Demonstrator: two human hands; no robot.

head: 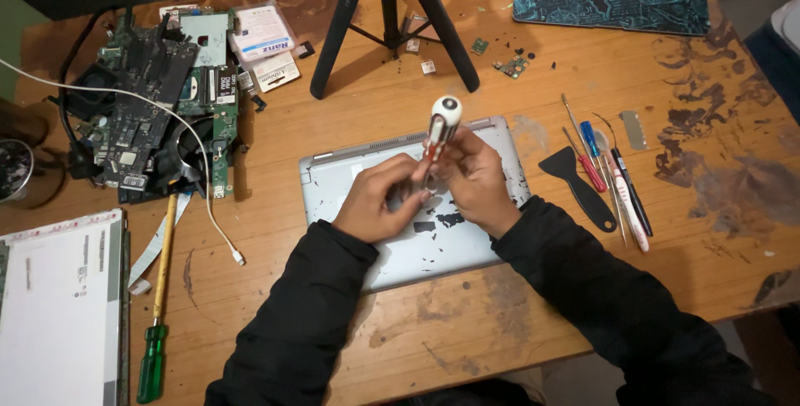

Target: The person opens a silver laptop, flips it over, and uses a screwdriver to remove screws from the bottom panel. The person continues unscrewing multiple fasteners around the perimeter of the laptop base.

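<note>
On the wooden desk (583,81), flat silver laptop base (400,248) still closed, underside up. Left hand (375,202) steadying, right hand (475,179) clamped on red-and-white screwdriver (440,127), upright above it. Unscrewing underway, cover not yet off.

Electronics repair workshop. Worn, stained wooden table (583,98). Silver laptop base (433,244) at centre; bare circuit boards (158,98) far left of it, detached screen panel (58,306) lower left, row of screwdrivers and pry tools (604,177) right, tripod (392,14) behind.
</note>
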